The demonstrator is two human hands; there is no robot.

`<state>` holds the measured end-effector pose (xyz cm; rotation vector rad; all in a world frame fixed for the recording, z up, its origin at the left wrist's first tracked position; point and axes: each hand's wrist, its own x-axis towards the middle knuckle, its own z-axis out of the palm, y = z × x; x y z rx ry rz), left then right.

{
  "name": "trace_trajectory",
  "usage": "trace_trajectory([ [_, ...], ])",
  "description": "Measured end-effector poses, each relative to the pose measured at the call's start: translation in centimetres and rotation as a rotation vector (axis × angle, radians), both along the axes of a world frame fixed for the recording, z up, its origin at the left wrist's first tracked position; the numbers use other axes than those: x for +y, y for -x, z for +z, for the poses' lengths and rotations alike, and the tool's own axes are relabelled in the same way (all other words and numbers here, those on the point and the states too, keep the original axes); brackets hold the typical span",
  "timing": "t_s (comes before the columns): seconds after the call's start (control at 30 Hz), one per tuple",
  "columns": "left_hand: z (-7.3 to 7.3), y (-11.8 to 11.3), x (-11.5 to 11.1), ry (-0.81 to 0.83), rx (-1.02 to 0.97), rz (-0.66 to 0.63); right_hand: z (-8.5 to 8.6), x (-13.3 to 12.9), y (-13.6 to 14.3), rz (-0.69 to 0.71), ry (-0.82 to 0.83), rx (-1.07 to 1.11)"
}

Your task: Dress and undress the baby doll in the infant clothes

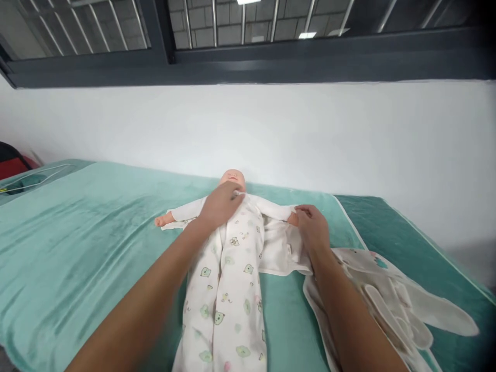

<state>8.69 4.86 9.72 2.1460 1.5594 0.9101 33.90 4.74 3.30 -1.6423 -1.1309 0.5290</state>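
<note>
A baby doll (232,176) lies on its back, arms spread, its head toward the wall. It has on a white long-sleeved top (273,209) and patterned white pants (236,289) with green animal prints. My left hand (222,204) is closed at the doll's neckline, thumb and fingers pinching the top's collar. At the doll's arm on the right, my right hand (313,227) pinches the sleeve's cuff beside the doll's small hand (293,219). A loose white cloth panel (277,253) spreads below that arm. The other doll hand (165,219) sticks out of its sleeve.
Pale baby clothes (391,294) lie in a heap on the right, partly behind my right forearm. A light green sheet (96,232) covers the bed, with darker green fabric (372,217) along the right. Behind stand a white wall (310,134) and a barred window (248,23).
</note>
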Motion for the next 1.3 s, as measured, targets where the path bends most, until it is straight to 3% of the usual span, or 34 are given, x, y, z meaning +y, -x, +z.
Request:
trace_trajectory([
  [0.1, -2.5, 3.7, -1.2, 0.034, -0.329, 0.072, -0.4, -0.3, 1.5, 0.053, -0.021, -0.433],
  [0.17, -4.0, 5.1, -1.4, 0.072, -0.447, 0.102, -0.7, -0.4, 2.5, 0.113, -0.069, -0.542],
  [0.27, -5.3, 5.8, -1.1, 0.139, -0.519, 0.087, -0.9, -0.7, 4.1, 0.268, -0.101, -0.482],
  [0.37, -5.3, 5.9, -0.7, 0.191, -0.537, 0.042, -0.6, -0.5, 6.2, 0.396, -0.139, -0.338],
  [0.53, -5.3, 6.1, -0.5, 0.175, -0.553, 0.015, 1.6, 1.1, 10.4, 0.632, -0.119, -0.039],
  [0.67, -5.6, 6.1, -0.7, 0.091, -0.501, -0.007, 3.0, 2.1, 12.1, 0.745, -0.094, -0.018],
  [0.87, -5.4, 5.5, -1.3, -0.289, -0.251, 0.000, 2.7, 1.9, 12.2, 0.648, -0.315, -0.305],
  [0.97, -5.5, 5.3, -1.6, -0.383, -0.141, -0.006, 2.9, 0.9, 12.5, 0.612, -0.415, -0.459],
  [1.13, -5.8, 5.5, -2.1, -0.402, -0.141, 0.004, 3.1, -0.4, 12.7, 0.560, -0.406, -0.433],
  [1.3, -5.5, 6.2, -2.6, -0.190, -0.222, 0.051, 2.4, -1.2, 11.4, 0.529, -0.280, -0.342],
])
